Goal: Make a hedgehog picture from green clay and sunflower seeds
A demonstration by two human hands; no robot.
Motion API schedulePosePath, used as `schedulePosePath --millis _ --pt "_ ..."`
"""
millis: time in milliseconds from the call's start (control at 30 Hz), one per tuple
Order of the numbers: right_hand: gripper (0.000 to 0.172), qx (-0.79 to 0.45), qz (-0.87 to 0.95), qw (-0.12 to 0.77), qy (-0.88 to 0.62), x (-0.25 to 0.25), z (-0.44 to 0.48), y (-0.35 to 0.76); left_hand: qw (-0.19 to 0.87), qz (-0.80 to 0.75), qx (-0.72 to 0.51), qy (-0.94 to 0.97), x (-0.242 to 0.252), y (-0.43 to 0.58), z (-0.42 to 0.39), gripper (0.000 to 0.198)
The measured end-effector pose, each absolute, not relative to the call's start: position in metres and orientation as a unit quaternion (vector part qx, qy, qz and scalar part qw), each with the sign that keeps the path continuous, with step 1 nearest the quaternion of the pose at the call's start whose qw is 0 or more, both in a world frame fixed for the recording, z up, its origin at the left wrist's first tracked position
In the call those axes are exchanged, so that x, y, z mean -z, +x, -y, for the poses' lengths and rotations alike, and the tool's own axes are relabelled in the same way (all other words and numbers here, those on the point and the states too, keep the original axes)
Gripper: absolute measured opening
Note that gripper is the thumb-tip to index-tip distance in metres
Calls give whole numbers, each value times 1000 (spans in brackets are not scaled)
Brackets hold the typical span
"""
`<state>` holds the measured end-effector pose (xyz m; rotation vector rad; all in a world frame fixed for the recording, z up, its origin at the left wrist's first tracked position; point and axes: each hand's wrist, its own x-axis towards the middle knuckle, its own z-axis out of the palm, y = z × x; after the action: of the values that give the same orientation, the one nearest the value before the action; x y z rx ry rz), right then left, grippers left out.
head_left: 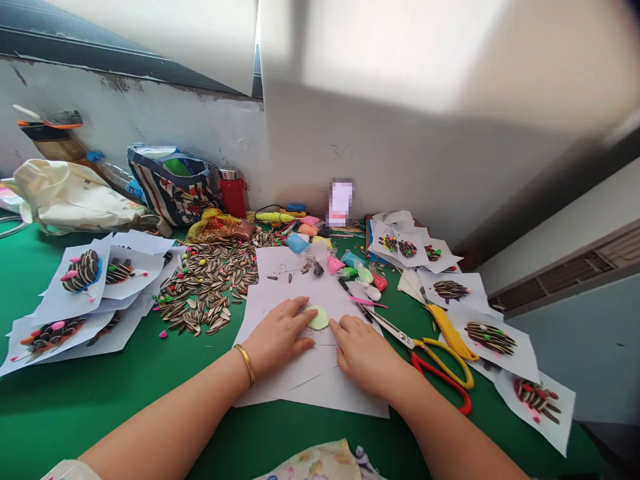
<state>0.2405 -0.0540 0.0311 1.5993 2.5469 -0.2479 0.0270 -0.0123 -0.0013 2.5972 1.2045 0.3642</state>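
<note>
A flat pale-green clay disc lies on white paper on the green table. My left hand, with a gold bangle on the wrist, rests on the paper with its fingers stretched out, and the fingertips press the disc's left edge. My right hand lies on the paper at the disc's right, its fingers loosely curled and a fingertip touching the disc's edge. Neither hand holds anything.
A heap of striped sunflower seeds lies left of the paper. Yellow and red scissors lie to the right. Finished seed pictures on paper sit on the left and more seed pictures on the right. Clay bags, a red flask and a striped bag stand behind.
</note>
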Motion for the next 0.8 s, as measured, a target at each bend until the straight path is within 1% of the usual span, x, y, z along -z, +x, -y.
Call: schedulePosePath --millis 233,333,467,500,567,667,700,733,800 --pt "52 84 -842 66 529 -32 58 237 137 -417 -127 889 0 27 12 58" --pt "49 100 -843 47 527 -35 58 244 145 -417 -136 887 1 26 12 59" --pt "54 113 -856 17 505 -35 56 257 150 -420 -139 884 0 26 12 58" --pt "52 122 -858 4 500 -34 53 259 152 -420 -140 884 0 26 12 58" --pt "42 140 -852 -33 504 -31 47 261 159 -422 -143 881 0 26 12 58" --pt "15 151 -831 -90 528 -23 33 260 177 -427 -150 874 0 26 12 65" --pt "10 153 -825 -101 535 -21 29 259 184 -429 -153 871 0 26 11 67" --pt "8 156 -822 -107 537 -18 25 258 189 -430 -156 869 0 26 11 70" --pt "10 155 -816 -116 545 -13 18 255 197 -429 -160 867 0 26 11 72"
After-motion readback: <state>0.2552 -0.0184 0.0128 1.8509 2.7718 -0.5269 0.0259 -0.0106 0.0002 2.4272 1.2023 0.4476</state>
